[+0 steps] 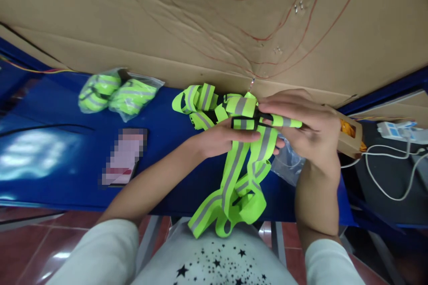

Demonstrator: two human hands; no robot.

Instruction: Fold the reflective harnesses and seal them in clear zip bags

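A neon-yellow reflective strap harness (234,178) with grey stripes hangs from both my hands over the near edge of the blue table (60,151). My left hand (220,137) is closed under the straps and holds them beside a black buckle (245,121). My right hand (301,127) is closed from above, pinching a strap end at the same buckle. The loose loops fall down to my lap. More of the harness lies bunched on the table behind my hands.
Two clear bags with folded yellow straps (117,93) lie at the back left. A phone-like flat object (123,156) lies on the table. Brown cardboard (214,18) stands behind. A small cardboard box (349,138), a white power strip (397,130) and cables are at the right.
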